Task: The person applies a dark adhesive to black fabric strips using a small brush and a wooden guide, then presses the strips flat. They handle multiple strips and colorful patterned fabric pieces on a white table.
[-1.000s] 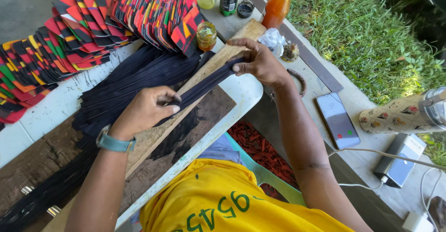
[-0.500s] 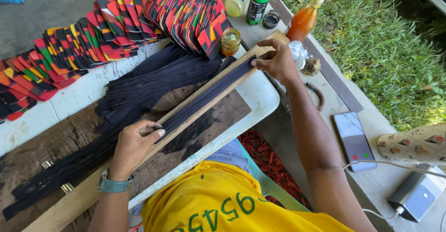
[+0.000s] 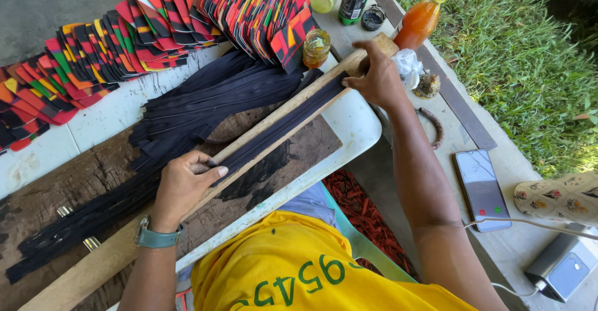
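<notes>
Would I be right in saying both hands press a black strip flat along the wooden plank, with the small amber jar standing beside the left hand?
Not quite: the head view shows the small amber jar beside the right hand, not the left hand. Both do press the black strip along the wooden plank.

white table (image 3: 358, 124) | on it: dark stained board (image 3: 261, 180), black strips (image 3: 205, 102), colourful pieces (image 3: 156, 30)

Sunlit grass (image 3: 529, 68) beside grey concrete ledge (image 3: 498, 248), white table (image 3: 355, 124).
</notes>
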